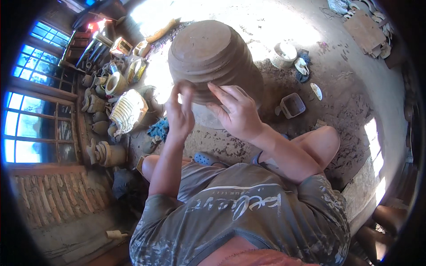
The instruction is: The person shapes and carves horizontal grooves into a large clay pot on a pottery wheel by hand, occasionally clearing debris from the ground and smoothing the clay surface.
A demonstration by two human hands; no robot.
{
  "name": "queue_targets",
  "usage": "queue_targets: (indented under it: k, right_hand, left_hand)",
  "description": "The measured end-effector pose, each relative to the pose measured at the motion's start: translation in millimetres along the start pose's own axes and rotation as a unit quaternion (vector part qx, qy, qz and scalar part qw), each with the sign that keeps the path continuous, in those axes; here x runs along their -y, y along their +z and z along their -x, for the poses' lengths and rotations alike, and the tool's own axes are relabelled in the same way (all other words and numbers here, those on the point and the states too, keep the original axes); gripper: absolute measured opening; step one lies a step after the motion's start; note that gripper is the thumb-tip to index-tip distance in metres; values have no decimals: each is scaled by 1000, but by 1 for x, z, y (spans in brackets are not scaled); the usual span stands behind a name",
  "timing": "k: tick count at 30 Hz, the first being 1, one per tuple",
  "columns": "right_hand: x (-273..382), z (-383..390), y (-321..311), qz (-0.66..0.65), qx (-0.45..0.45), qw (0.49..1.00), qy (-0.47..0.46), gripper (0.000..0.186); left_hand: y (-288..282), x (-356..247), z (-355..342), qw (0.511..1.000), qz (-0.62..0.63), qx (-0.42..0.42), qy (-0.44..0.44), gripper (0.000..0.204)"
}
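A large brown clay pot [204, 66] with ridged bands round its side and a flat, closed top stands in front of me. Both of my hands are at its near side. My left hand [181, 116] is raised by the lower left of the pot, its fingertips smeared by motion, so what they do is unclear. My right hand [239, 113] reaches in from the right; its index finger and thumb are apart and point toward the pot wall, and nothing shows between them. Whether the fingertips touch the clay I cannot tell.
A square plastic tub [293, 106], a white bucket [284, 54] and a dark cloth [302, 75] lie to the right on the clay-strewn floor. Several pots [108, 153], a ribbed cream-coloured piece [128, 111] and a blue cloth [158, 128] crowd the left beneath windows.
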State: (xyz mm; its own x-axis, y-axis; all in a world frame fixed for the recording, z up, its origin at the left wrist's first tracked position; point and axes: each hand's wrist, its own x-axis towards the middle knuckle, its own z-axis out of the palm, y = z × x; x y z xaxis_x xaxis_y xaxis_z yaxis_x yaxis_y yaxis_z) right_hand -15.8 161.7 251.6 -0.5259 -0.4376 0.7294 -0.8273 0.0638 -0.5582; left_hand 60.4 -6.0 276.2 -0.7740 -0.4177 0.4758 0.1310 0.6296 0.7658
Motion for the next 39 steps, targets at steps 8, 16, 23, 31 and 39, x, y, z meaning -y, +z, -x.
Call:
queue_targets:
  k: [8, 16, 23, 31, 39]
  right_hand:
    - [-22, 43, -15, 57, 94, 988, -111, 29]
    - [-61, 96, -68, 68, 29, 995, 65, 23]
    - [-70, 142, -247, 164, -219, 855, 440, 33]
    - [-175, 365, -394, 493, -170, 641, 563, 42]
    - [-229, 462, -480, 492, -3, 438, 753, 66]
  left_hand:
    - [45, 13, 61, 944, 161, 219, -189, 60]
    - [94, 61, 92, 912, 83, 267, -301, 73]
    - [139, 142, 114, 929, -168, 118, -307, 123]
    - [167, 176, 83, 916, -263, 103, -287, 127]
    - [156, 231, 78, 871, -410, 115, -245, 113]
